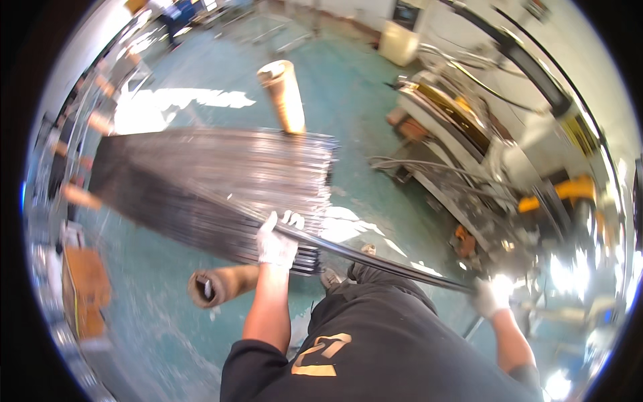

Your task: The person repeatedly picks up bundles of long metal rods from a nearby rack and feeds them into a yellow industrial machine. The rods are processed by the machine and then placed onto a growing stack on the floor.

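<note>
A long, dark, glossy strip [375, 258] slants across in front of my body. My left hand [277, 242], in a white glove, is closed round it left of my torso. At its right end my right hand [492, 296], also gloved, grips it; glare and motion blur soften those fingers. The strip's far part runs over a broad stack of similar long dark strips [221, 167] and is hard to tell from them. Two brown tubes like cardboard rolls lie under the stack, one sticking out beyond it [284, 97] and one nearer me [224, 285].
On the right stands a machine [449, 127] with cables, hoses and a long black arm [512, 53]. A cream cabinet [400, 41] is at the back wall. Brown boards [86, 288] stand on the left, near blurred racks. Far left, a person [167, 20] is partly visible.
</note>
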Motion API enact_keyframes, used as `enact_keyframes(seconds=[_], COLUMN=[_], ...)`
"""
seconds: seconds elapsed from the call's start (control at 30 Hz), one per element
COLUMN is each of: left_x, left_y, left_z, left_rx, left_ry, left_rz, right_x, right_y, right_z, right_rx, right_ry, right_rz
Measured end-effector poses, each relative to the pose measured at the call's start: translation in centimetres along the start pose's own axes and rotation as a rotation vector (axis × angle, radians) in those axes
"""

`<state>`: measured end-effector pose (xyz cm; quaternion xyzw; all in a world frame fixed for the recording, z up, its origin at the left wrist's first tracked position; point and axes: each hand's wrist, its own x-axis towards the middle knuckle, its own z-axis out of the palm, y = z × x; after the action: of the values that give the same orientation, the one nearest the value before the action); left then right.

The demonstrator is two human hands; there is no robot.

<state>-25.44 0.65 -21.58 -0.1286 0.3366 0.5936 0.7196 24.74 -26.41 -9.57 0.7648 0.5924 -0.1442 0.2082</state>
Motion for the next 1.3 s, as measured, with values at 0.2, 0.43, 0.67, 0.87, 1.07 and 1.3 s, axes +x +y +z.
enact_keyframes(seconds=[0.2,0.43,0.67,0.87,1.07,1.3], left_x=[-0.9,-4.5,-8.1,-5.9,-0.4,4.7], left_y=[-5.7,-12.8,-26.7,-42.9,-45.0,-52.4], left_z=[0.1,13.0,26.4,28.7,36.6,40.1], left_rx=[0.147,0.370,0.616,0.573,0.672,0.694], left_ry=[-0.226,-0.712,-0.581,-0.742,-1.060,-0.924], left_rz=[-0.038,-0.021,0.178,-0.260,-0.259,-0.177], right_x=[3.1,0.4,-2.3,2.5,1.4,3.2], right_y=[3.1,25.6,41.0,36.2,45.8,49.9], right_z=[7.1,13.8,26.7,14.0,18.1,9.0], right_rx=[0.129,0.186,1.260,3.013,2.671,2.382], right_ry=[0.388,0.724,1.309,1.320,1.601,1.731], right_rz=[0.014,0.346,1.065,0.472,0.286,0.693])
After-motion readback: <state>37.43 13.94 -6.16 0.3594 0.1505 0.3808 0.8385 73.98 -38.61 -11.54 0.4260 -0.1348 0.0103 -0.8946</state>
